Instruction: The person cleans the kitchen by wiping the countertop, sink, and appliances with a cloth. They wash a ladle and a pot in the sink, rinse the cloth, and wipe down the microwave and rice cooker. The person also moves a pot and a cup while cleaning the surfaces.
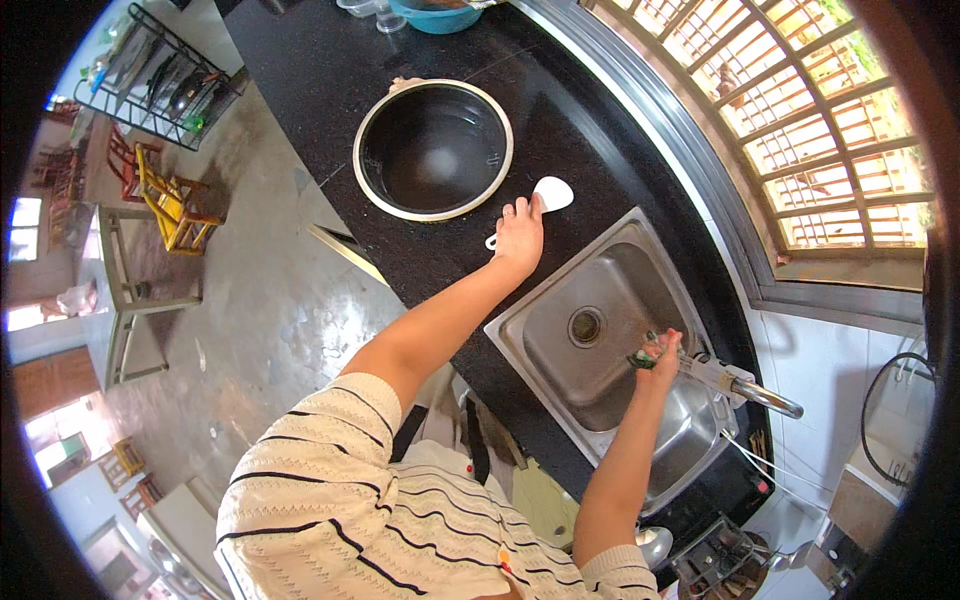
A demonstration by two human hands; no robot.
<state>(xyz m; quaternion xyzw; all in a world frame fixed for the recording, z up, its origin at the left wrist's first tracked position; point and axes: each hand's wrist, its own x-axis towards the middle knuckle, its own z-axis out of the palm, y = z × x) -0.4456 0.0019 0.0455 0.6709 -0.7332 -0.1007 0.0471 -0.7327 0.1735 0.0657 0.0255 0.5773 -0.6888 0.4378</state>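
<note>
A white rice paddle (555, 193) lies over the black countertop, with my left hand (520, 236) closed around its middle; the handle's end shows past my fingers. Just beyond that hand is a round dark inner pot (433, 150) with a pale rim and what looks like water inside. Over the steel sink (540, 352), my right hand (661, 360) grips a small dark-green scrubbing pad (642, 359), partly hidden by the fingers. The hand is close to the end of the faucet (709, 371). Whether water is running cannot be told.
A blue basin (435, 16) and clear plastic containers (386, 16) stand at the counter's far end. The sink has a second, smaller bowl (686, 427) beside the wall. A barred window (817, 142) lies to the right. A wire dish rack (716, 559) is at the lower right.
</note>
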